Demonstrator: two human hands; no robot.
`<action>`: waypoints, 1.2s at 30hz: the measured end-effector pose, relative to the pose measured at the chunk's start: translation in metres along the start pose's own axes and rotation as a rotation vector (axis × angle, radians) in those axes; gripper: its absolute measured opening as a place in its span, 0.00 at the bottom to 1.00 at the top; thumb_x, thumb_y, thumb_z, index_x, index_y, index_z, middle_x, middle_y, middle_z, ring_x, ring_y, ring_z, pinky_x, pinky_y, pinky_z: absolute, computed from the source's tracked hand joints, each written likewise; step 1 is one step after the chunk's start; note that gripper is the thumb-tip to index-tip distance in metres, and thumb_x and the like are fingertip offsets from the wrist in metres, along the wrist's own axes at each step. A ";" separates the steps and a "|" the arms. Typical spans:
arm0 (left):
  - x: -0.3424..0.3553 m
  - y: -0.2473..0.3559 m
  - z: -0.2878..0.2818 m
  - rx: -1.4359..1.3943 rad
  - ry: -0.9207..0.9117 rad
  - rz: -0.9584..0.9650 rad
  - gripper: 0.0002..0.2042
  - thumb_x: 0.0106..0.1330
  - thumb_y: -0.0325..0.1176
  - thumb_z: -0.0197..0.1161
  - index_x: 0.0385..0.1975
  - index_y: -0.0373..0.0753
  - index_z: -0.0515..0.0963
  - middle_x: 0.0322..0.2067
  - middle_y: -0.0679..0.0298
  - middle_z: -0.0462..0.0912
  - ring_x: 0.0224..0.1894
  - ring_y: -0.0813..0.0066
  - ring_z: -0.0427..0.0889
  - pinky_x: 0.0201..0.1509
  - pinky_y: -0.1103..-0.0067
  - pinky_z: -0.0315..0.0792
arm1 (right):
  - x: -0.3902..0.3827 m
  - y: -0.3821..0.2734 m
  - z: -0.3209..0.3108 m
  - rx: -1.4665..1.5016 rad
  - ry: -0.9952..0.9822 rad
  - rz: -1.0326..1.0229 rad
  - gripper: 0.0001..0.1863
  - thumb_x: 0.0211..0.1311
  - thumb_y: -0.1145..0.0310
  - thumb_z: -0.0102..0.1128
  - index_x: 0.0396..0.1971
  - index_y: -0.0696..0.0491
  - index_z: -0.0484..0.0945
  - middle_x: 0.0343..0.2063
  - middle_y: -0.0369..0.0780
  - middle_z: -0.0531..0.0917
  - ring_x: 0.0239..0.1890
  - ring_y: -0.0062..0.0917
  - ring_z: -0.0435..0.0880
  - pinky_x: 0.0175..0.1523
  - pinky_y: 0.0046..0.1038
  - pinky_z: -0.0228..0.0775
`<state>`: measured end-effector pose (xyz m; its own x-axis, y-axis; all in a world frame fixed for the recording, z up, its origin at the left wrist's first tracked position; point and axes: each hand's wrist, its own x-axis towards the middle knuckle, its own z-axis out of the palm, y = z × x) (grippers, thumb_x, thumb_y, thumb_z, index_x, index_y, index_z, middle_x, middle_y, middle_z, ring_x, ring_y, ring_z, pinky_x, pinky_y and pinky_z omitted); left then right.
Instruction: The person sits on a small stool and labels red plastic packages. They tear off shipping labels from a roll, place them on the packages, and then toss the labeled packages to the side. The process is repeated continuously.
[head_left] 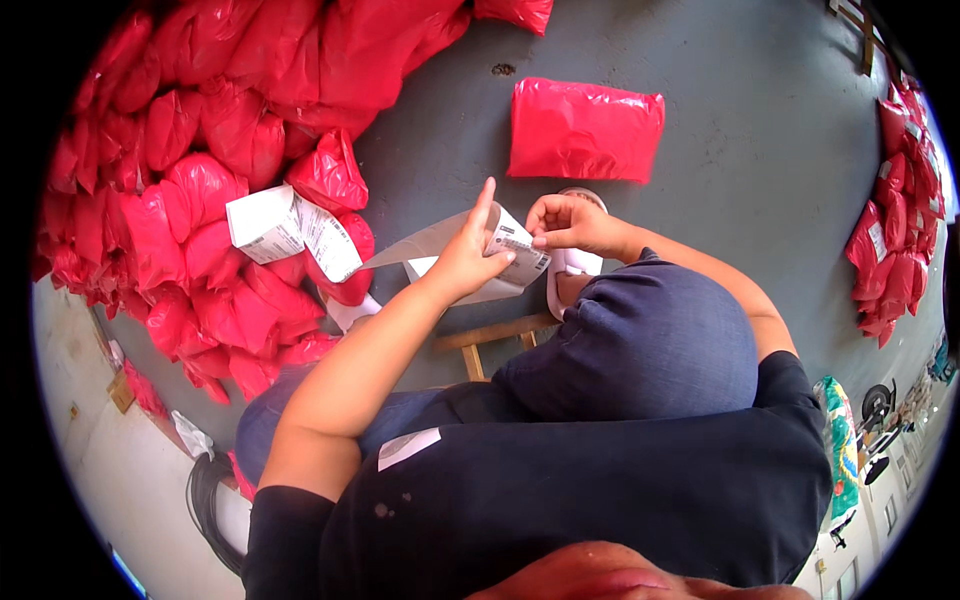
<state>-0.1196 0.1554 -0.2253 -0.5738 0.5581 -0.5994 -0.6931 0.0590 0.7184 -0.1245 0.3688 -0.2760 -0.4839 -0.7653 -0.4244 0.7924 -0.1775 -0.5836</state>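
A long strip of white printed labels (516, 240) runs between my hands, its backing curling back to the left. My left hand (468, 262) grips the strip with the thumb on its printed face and a finger pointing up. At the strip's right edge, my right hand (582, 226) pinches a label corner between thumb and fingertip. Another folded stretch of labels (265, 226) lies over the red bags to the left. On the floor just beyond my hands is a full red plastic parcel bag (587, 132), lying flat with no label visible on its upper face.
A large heap of red parcel bags (205, 200) fills the left side. More red bags (895, 225), some with white labels, are piled at the far right. A wooden stool (490, 335) stands below my hands. A black cable coil (208, 505) is at lower left.
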 end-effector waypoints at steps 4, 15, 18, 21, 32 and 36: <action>0.013 -0.003 0.016 -0.093 -0.108 -0.029 0.44 0.50 0.14 0.49 0.65 0.51 0.34 0.40 0.59 0.72 0.41 0.77 0.73 0.46 0.80 0.67 | -0.007 0.000 -0.011 -0.579 0.257 -0.156 0.12 0.52 0.66 0.61 0.36 0.52 0.73 0.32 0.35 0.77 0.39 0.21 0.75 0.43 0.26 0.67; -0.010 0.041 0.017 0.121 -0.191 0.100 0.42 0.45 0.15 0.48 0.64 0.44 0.43 0.57 0.64 0.59 0.46 0.81 0.71 0.51 0.81 0.64 | 0.032 -0.076 -0.122 -1.677 0.868 0.034 0.23 0.43 0.45 0.60 0.29 0.50 0.76 0.30 0.37 0.80 0.38 0.32 0.77 0.41 0.40 0.64; -0.016 0.052 0.007 0.028 -0.091 0.168 0.45 0.43 0.16 0.48 0.65 0.45 0.38 0.60 0.67 0.53 0.47 0.82 0.70 0.51 0.84 0.62 | 0.035 -0.097 -0.102 -1.559 0.898 0.001 0.19 0.45 0.47 0.60 0.26 0.49 0.77 0.29 0.38 0.80 0.36 0.32 0.77 0.37 0.37 0.66; -0.020 0.059 -0.010 -0.032 -0.045 0.151 0.48 0.43 0.17 0.49 0.65 0.49 0.32 0.47 0.62 0.71 0.44 0.77 0.74 0.49 0.81 0.64 | 0.032 -0.105 -0.110 -1.737 1.120 -0.309 0.16 0.49 0.51 0.58 0.27 0.49 0.78 0.32 0.38 0.80 0.37 0.35 0.77 0.38 0.36 0.68; -0.017 0.034 -0.035 0.096 0.244 0.116 0.46 0.47 0.24 0.61 0.65 0.46 0.39 0.35 0.58 0.78 0.39 0.74 0.77 0.45 0.78 0.68 | 0.062 -0.021 0.021 -0.415 0.068 -0.173 0.24 0.48 0.67 0.66 0.44 0.59 0.68 0.36 0.37 0.76 0.42 0.19 0.74 0.48 0.24 0.67; -0.003 0.022 -0.052 0.302 0.274 -0.143 0.27 0.52 0.25 0.61 0.52 0.36 0.59 0.35 0.58 0.77 0.38 0.76 0.77 0.43 0.79 0.68 | 0.060 -0.018 0.014 -0.374 0.273 -0.176 0.16 0.47 0.74 0.66 0.34 0.58 0.69 0.28 0.35 0.78 0.31 0.15 0.76 0.37 0.19 0.70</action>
<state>-0.1555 0.1125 -0.2264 -0.6042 0.2882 -0.7429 -0.6385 0.3826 0.6678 -0.1624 0.3174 -0.2809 -0.7180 -0.5444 -0.4337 0.5265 -0.0171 -0.8500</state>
